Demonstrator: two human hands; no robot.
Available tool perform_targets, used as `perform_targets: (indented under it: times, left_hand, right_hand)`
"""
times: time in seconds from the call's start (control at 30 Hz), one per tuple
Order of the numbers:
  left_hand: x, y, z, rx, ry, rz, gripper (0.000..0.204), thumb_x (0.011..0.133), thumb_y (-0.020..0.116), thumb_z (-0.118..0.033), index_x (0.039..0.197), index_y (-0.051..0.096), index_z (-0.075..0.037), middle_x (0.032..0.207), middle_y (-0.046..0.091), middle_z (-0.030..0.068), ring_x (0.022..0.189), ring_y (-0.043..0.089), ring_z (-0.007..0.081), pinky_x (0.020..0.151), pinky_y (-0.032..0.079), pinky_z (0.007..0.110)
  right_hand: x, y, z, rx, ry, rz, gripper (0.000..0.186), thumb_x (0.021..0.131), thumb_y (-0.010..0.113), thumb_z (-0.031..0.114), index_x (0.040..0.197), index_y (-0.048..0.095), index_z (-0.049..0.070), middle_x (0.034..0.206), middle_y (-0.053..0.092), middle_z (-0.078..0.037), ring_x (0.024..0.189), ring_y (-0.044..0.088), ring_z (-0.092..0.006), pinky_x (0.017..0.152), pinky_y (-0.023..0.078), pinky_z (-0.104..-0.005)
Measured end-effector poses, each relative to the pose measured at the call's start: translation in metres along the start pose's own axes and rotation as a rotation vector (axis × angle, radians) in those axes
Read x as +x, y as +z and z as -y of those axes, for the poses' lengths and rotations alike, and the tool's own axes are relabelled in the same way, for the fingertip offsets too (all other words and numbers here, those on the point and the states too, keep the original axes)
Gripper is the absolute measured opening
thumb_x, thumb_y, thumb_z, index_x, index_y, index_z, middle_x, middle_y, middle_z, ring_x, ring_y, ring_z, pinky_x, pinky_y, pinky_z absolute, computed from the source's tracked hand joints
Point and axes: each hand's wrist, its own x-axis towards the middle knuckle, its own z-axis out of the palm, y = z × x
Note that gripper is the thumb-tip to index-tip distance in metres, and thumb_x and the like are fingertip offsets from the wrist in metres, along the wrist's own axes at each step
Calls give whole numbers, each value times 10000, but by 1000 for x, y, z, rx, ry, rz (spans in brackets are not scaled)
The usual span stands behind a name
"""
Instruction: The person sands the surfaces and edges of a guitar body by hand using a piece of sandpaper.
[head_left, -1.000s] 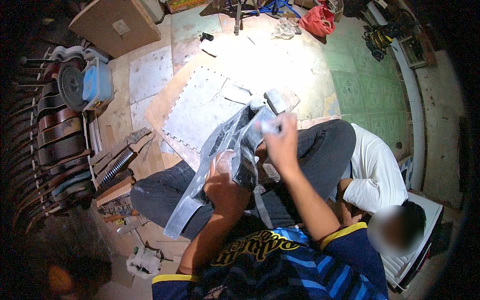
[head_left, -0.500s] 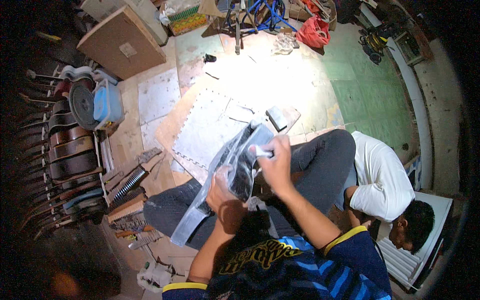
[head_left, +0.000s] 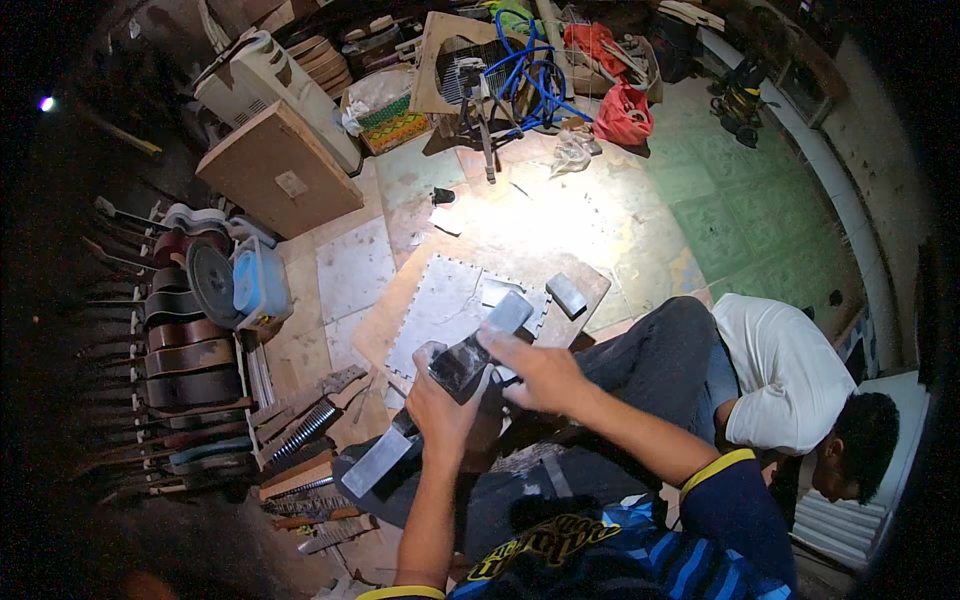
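A long, dusty black-and-grey piece (head_left: 462, 368) lies slantwise over my lap, its pale ends pointing to the lower left and upper right. My left hand (head_left: 440, 405) is wrapped around its middle from the near side. On its right side, my right hand (head_left: 540, 375) grips it with bent fingers near the upper end. Whether anything small sits under those fingers is hidden. Beyond the hands, a grey rectangular block (head_left: 567, 295) rests on a tan board (head_left: 385, 325), beside a white sheet with notched edges (head_left: 440, 290).
A person in a white shirt (head_left: 785, 370) bends over close on my right. Several guitars (head_left: 185, 365) stand in a row at left, near a clear tub with a blue container (head_left: 258, 285). Saws and tools (head_left: 320, 520) lie by my left knee. A red bag (head_left: 623, 113) is farther off.
The piece has turned, showing its dark face more. My right hand has gone from pinching a small white folded thing above it to gripping its side; the white thing no longer shows. The view has shifted.
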Motion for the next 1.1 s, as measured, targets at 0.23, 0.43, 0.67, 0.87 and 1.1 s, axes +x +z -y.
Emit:
perform_targets:
  times: [0.23, 0.43, 0.67, 0.87, 1.1]
  left_hand:
    - [10, -4, 4, 28, -30, -13, 785, 654, 926, -454, 1191, 519, -51, 924, 715, 173, 868, 706, 390, 773, 543, 470]
    - [14, -5, 16, 52, -41, -4, 841, 640, 918, -491, 1213, 520, -20, 978, 730, 195, 920, 714, 392, 801, 551, 462]
    - [49, -8, 20, 107, -120, 59, 1017, 652, 891, -500, 1386, 419, 22, 970, 715, 262, 929, 685, 459, 823, 531, 504]
    - [66, -7, 3, 154, -132, 117, 1072, 604, 896, -541, 1348, 433, 77, 1033, 723, 240, 984, 700, 411, 848, 551, 459]
    - [70, -6, 0, 193, -206, 181, 1067, 600, 903, -434, 1376, 389, 87, 1036, 723, 238, 989, 701, 407, 855, 553, 456]
  right_hand:
    - [14, -6, -36, -101, 146, -410, 721, 775, 715, 192, 1453, 471, 201, 1361, 623, -75, 1022, 695, -337, 817, 581, -470]
    - [16, -2, -31, -41, -3, 9, 799, 774, 720, 208, 1518, 430, 166, 1449, 549, -126, 1104, 661, -349, 876, 565, -438]
    - [58, 17, -95, 381, 160, -651, 347, 998, 587, 255, 1136, 593, -63, 1092, 635, -239, 989, 627, -388, 900, 489, -451]
    - [86, 71, -50, 378, 141, -861, 110, 894, 639, 80, 930, 565, 7, 927, 552, -193, 889, 587, -400, 796, 481, -458]
    - [105, 89, -32, 435, 277, -1089, 84, 880, 640, 59, 897, 565, 26, 882, 546, -196, 829, 555, -378, 752, 466, -453]
